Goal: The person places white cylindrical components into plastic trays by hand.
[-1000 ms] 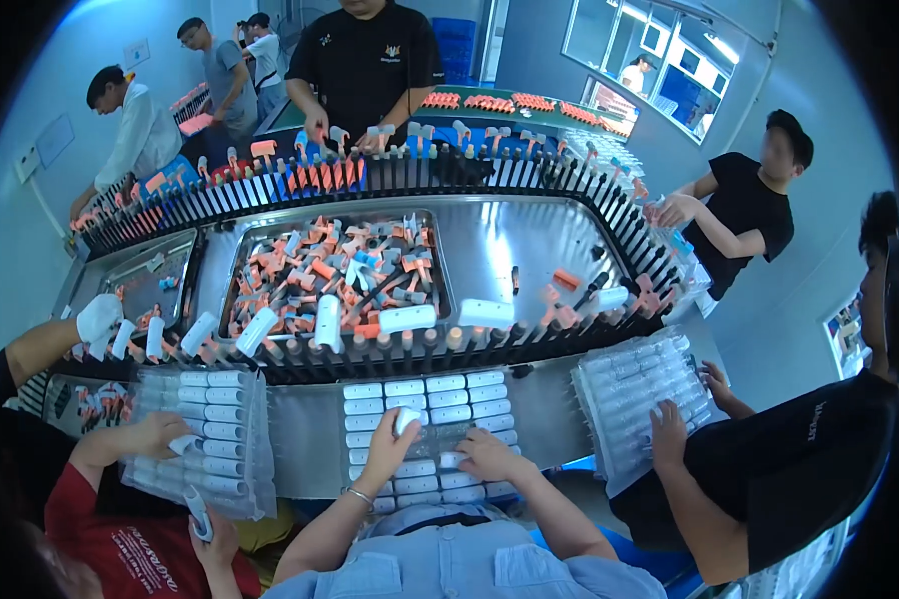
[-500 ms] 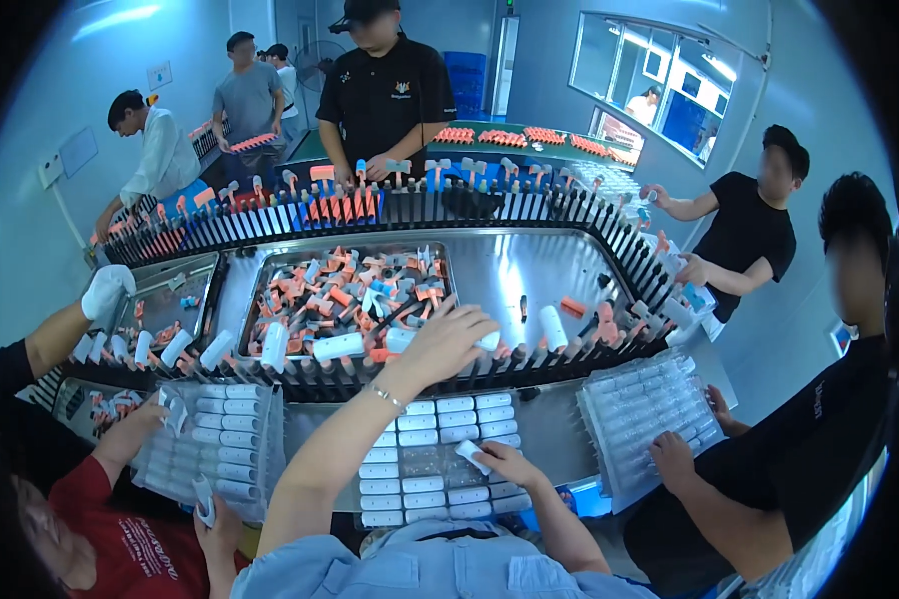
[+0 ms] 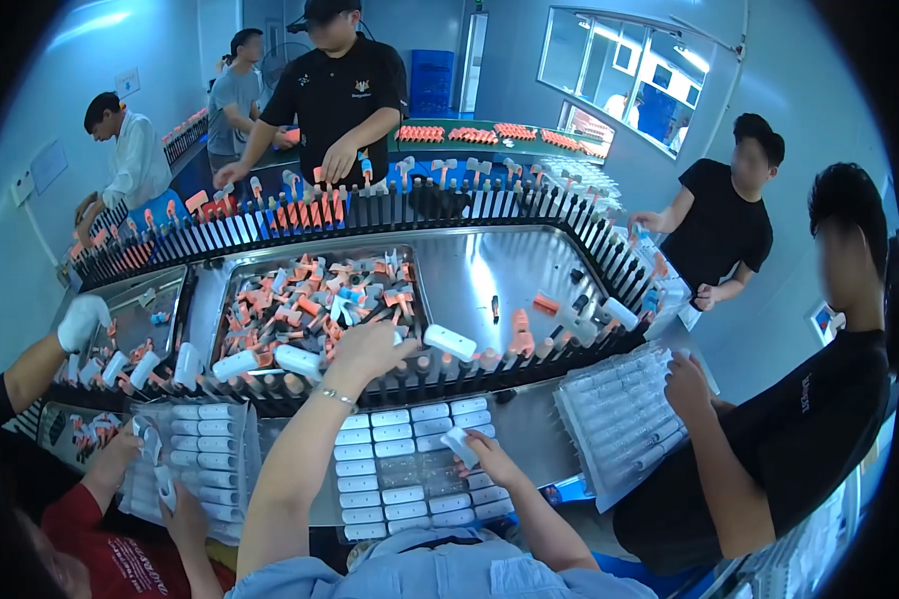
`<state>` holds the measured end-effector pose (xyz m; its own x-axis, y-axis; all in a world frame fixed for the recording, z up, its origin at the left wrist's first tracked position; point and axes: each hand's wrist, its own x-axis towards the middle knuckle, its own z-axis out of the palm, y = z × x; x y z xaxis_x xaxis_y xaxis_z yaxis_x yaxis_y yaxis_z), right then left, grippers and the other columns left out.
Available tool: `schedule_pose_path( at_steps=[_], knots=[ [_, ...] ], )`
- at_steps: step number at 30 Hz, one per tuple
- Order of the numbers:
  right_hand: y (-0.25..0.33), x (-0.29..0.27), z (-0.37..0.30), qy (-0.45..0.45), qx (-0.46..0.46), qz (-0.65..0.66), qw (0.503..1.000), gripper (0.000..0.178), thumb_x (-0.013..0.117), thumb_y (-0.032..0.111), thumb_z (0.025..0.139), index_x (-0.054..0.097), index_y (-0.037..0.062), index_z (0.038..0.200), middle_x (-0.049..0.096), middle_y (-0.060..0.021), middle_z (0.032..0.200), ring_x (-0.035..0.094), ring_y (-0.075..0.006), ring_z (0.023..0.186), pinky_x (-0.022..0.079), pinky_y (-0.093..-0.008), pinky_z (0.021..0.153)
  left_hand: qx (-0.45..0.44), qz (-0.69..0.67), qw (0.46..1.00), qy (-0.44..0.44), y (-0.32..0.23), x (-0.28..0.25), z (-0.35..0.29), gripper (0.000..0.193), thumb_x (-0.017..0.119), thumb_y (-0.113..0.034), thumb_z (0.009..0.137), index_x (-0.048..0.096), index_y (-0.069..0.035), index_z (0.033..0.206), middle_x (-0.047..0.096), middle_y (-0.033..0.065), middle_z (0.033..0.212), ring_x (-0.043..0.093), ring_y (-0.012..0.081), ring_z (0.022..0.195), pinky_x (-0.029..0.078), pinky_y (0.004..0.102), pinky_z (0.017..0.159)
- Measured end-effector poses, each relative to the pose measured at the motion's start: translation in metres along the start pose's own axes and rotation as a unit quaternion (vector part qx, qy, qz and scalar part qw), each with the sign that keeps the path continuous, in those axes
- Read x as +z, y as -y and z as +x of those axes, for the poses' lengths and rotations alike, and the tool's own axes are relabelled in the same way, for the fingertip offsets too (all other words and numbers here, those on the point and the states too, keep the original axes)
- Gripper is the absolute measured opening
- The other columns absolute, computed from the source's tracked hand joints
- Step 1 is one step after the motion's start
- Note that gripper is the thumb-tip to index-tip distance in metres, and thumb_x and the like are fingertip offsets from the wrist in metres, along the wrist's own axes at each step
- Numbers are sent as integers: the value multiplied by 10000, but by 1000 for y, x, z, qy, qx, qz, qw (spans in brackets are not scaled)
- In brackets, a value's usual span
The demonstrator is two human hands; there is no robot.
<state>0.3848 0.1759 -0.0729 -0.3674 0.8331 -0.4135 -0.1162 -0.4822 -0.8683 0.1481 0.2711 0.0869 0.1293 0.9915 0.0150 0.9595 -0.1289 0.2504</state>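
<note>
My left hand (image 3: pixel 366 351), with a bracelet at the wrist, reaches over the near row of upright black holders. Its fingers curl round a white casing (image 3: pixel 400 333) that is mostly hidden by the hand. Another white casing (image 3: pixel 449 342) lies on the holders just to the right, and one more (image 3: pixel 297 361) rests to the left. Nearer to me, my right hand (image 3: pixel 490 458) pinches a loose white casing (image 3: pixel 459 447), tilted above a clear plastic tray (image 3: pixel 412 469). Rows of similar casings fill much of that tray; bare pockets show in its middle.
Inside the ring of holders, a metal tray (image 3: pixel 417 299) bears a heap of orange, grey and black parts (image 3: pixel 315 309). Co-workers stand all around. Clear trays of casings flank mine at left (image 3: pixel 245 469) and right (image 3: pixel 609 424). A green surface (image 3: pixel 449 148) lies beyond.
The near holders and their casings have shifted left, my left hand moving along with them. My right hand has turned its casing more upright. The right-hand co-worker has lifted a hand off the tray.
</note>
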Motion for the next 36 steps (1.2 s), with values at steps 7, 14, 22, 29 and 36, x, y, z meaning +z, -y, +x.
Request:
schedule_pose_path(
  at_steps=[7,14,22,29,36],
  knots=[
    [47,-12,-6,-32,-237,-101,966,285,668,165,817,555,-14,1008,615,-58,845,584,-111,711,479,-253,656,-115,48,978,-166,48,10,-20,436,562,-435,825,585,-1,858,641,168,708,649,315,670,519,409,581],
    [121,-44,-20,-220,-424,-77,875,283,566,73,859,456,-1,1109,599,-67,932,614,-126,789,497,-245,655,-103,11,929,-356,85,12,-53,391,654,-282,780,526,-11,1032,578,195,962,565,355,898,457,440,780],
    [163,-100,-16,-428,-358,-367,744,319,602,72,794,505,-21,1083,570,-242,1028,573,-383,937,449,-409,802,130,-174,931,-292,41,118,-166,193,661,-71,726,570,-51,896,581,123,957,550,299,883,434,389,784],
    [199,-113,1,-286,-336,-567,696,350,624,63,729,533,2,1061,593,-222,923,569,-406,916,443,-421,809,35,-166,971,-166,45,183,-181,295,659,-158,752,580,-43,1011,525,157,1146,488,318,1075,395,416,927],
    [183,-41,-6,-470,-343,-442,683,392,581,169,808,458,-42,1114,601,-279,893,582,-448,849,459,-465,731,46,-125,971,-200,48,184,-184,279,652,-134,726,569,-38,974,535,130,1098,480,320,1057,363,424,959]
  ],
)
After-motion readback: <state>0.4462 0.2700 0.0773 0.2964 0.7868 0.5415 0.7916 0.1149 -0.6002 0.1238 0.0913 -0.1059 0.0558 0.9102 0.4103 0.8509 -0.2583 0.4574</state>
